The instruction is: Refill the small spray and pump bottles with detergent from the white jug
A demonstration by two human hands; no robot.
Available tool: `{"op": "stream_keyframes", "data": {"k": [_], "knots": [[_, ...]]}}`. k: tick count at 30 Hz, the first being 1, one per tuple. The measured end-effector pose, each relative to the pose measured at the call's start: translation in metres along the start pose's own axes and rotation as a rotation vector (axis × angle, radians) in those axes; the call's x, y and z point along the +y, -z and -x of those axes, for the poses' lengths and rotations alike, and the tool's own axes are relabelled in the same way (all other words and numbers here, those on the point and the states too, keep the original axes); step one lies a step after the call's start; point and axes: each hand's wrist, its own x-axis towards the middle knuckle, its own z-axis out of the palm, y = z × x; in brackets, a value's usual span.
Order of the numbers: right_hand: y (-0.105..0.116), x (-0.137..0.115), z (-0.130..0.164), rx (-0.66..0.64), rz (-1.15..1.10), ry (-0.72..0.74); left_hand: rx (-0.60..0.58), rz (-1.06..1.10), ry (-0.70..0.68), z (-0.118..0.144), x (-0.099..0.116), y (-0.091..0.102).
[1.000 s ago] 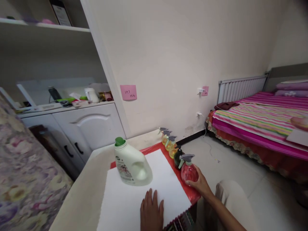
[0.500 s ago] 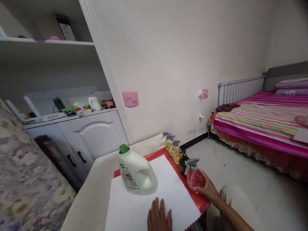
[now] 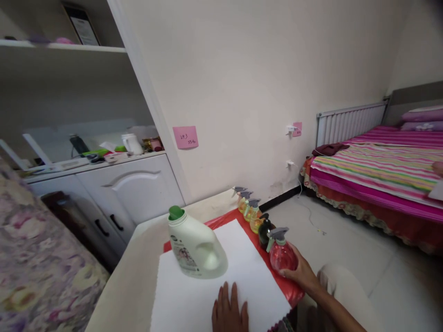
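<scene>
My right hand is wrapped round a red spray bottle with a grey trigger head, at the right edge of the table. My left hand lies flat with fingers spread on a white sheet. Beyond it stands a pale green detergent jug with its green mouth uppermost. A dark pump bottle is right behind the red one, and yellow spray bottles continue the row toward the wall.
Red plastic shows under the sheet on the table. A floral cloth hangs at left before a white cabinet. A striped bed stands at right, and a cord lies on the floor.
The view has shifted slightly. Both hands keep their places, the right still round the red spray bottle and the left flat on the sheet.
</scene>
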Motion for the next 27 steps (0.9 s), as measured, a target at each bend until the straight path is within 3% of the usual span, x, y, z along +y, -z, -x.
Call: {"op": "stream_keyframes", "data": {"k": [6, 13, 16, 19, 23, 27], "knots": [[-0.002, -0.008, 0.002, -0.003, -0.007, -0.020, -0.054, -0.030, -0.006, 0.002, 0.000, -0.004], [0.014, -0.032, 0.043, 0.217, 0.022, -0.076, -0.126, 0.042, 0.005, 0.005, 0.004, 0.009], [0.008, -0.030, 0.069, 0.101, -0.031, -0.104, -0.167, 0.064, 0.017, 0.011, 0.003, 0.013], [-0.022, -0.036, 0.079, -0.113, -0.029, -0.125, -0.175, 0.033, 0.059, 0.018, -0.012, 0.019], [-0.082, -0.064, 0.062, -0.274, -0.045, -0.035, -0.222, -0.070, 0.163, 0.018, -0.055, 0.041], [-0.129, -0.078, 0.039, -0.296, 0.029, 0.035, -0.346, -0.160, 0.326, 0.014, -0.098, 0.063]]}}
